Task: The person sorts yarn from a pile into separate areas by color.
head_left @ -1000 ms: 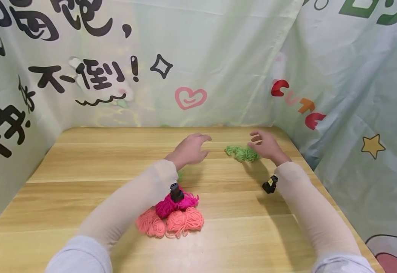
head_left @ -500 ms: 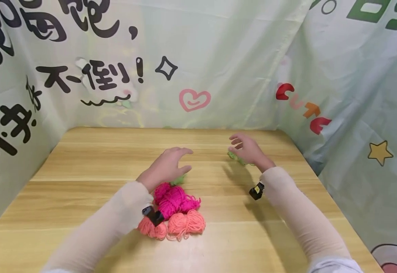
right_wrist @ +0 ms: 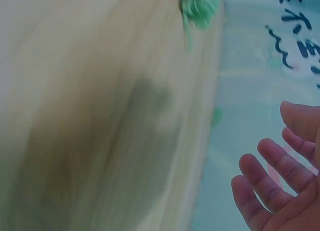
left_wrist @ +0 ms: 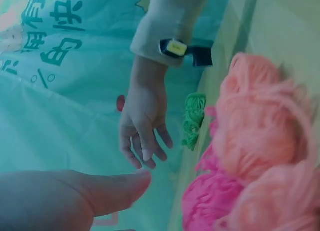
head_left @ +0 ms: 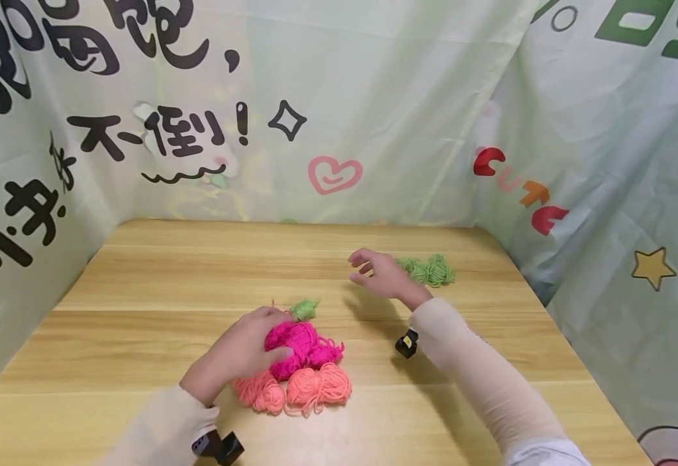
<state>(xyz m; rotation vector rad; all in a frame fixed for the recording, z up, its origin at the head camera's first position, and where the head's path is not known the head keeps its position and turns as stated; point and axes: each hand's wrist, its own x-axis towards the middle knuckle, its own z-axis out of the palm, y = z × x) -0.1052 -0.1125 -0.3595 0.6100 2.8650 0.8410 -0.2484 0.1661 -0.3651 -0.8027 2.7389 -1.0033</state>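
Note:
My left hand [head_left: 248,343] is at the left side of the magenta yarn [head_left: 300,346], thumb reaching across its near side in the head view. In the left wrist view the thumb [left_wrist: 117,191] is straight; the other fingers are mostly out of sight. Whether the hand touches the yarn I cannot tell. Coral yarn bundles [head_left: 318,385] lie on the near side of the magenta yarn, and a small green yarn bundle [head_left: 304,309] on its far side. My right hand [head_left: 382,275] hovers above the table, fingers loosely bent, holding nothing, left of the other green yarn [head_left: 434,270].
The wooden table [head_left: 169,278] meets a printed cloth [head_left: 397,129] hung along its back and both sides. Each sleeve carries a small black wrist camera [head_left: 406,343].
My left hand has moved left and toward me, lowering to the magenta yarn. The right hand has moved left, away from the green yarn at the back right, which is now uncovered.

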